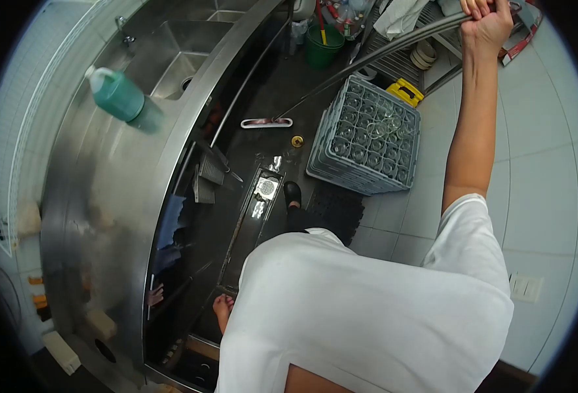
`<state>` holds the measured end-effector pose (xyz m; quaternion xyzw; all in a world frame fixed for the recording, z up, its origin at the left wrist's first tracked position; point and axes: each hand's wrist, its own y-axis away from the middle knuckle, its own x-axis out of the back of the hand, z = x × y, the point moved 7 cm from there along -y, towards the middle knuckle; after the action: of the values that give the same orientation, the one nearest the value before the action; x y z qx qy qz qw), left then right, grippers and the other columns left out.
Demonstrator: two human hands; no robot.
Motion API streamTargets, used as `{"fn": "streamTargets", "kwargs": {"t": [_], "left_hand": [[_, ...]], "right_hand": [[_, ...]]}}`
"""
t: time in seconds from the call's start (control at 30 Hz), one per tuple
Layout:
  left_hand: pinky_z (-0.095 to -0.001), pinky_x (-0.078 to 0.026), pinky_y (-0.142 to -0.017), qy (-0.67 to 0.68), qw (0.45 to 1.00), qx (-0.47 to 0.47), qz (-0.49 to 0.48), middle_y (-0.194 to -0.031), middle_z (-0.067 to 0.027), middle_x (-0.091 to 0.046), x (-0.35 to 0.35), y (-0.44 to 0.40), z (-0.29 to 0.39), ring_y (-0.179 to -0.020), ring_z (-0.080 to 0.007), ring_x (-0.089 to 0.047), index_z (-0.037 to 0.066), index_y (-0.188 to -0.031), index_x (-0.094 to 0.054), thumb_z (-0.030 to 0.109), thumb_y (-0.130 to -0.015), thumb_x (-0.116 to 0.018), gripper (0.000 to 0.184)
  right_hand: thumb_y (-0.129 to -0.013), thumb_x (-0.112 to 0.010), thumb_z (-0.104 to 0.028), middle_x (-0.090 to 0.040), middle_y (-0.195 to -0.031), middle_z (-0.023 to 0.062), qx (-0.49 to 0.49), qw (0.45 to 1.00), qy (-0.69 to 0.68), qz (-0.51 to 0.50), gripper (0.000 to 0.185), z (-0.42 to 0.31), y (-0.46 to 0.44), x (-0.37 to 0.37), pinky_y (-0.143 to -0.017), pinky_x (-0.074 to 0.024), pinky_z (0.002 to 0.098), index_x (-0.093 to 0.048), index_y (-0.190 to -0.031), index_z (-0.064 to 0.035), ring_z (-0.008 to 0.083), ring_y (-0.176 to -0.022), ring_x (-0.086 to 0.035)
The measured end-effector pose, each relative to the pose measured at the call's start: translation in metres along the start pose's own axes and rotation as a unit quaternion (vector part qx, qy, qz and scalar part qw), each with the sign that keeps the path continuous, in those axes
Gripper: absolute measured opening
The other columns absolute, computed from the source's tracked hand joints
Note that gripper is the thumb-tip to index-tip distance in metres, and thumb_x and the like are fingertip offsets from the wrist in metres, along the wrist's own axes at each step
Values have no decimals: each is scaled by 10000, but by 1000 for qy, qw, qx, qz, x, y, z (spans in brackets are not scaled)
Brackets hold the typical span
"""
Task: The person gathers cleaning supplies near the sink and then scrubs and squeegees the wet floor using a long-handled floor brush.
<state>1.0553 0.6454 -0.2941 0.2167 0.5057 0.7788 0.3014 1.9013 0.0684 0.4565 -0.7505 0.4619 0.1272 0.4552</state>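
Note:
At the upper right, my right hand [488,26] is closed around the upper end of a long metal pole [394,46]. The pole slants down to a narrow white-edged floor tool head [266,123], which rests on the dark wet floor. Low beside my body, my left hand [223,304] hangs with its fingers curled and nothing visible in them. Between the tool head and my shoe lie a small round yellow object [297,141] and a floor drain [267,188] in a metal channel.
A steel counter with sinks [178,72] runs along the left, bearing a green liquid jug [115,95]. Stacked crates of glasses [374,131] stand right of the tool head. Behind are a green bucket [322,49], a yellow object [405,92] and a rack [397,69].

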Motion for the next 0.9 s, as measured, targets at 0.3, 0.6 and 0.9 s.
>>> {"fn": "streamTargets", "kwargs": {"t": [0.3, 0.6, 0.9], "left_hand": [[-322, -532, -580, -144, 976, -125, 105, -834, -45, -698, -111, 60, 80, -670, -165, -667, 137, -1033, -620, 271, -976, -628, 146], [-294, -528, -583, -74, 990, -56, 104, -793, -62, -681, -153, 29, 52, -652, -156, -637, 76, -991, -638, 219, -986, -625, 144], [-303, -544, -598, -67, 989, -68, 116, -828, -62, -675, -177, 66, 101, -695, -164, -662, 77, -1038, -615, 237, -989, -620, 167]], "right_hand": [[-913, -659, -261, -357, -460, -33, 196, 898, 338, 203, 339, 39, -75, 87, -348, -273, 265, -455, -672, -137, 100, -340, -334], [-914, -657, -274, -367, -459, -22, 188, 864, 369, 285, 308, 13, -129, 243, -352, -295, 281, -480, -728, -103, 113, -336, -348], [-858, -694, -538, -577, -676, 104, 31, 732, 574, 365, 531, -46, -143, 453, -673, -513, 384, -594, -826, -18, 227, -622, -589]]}}
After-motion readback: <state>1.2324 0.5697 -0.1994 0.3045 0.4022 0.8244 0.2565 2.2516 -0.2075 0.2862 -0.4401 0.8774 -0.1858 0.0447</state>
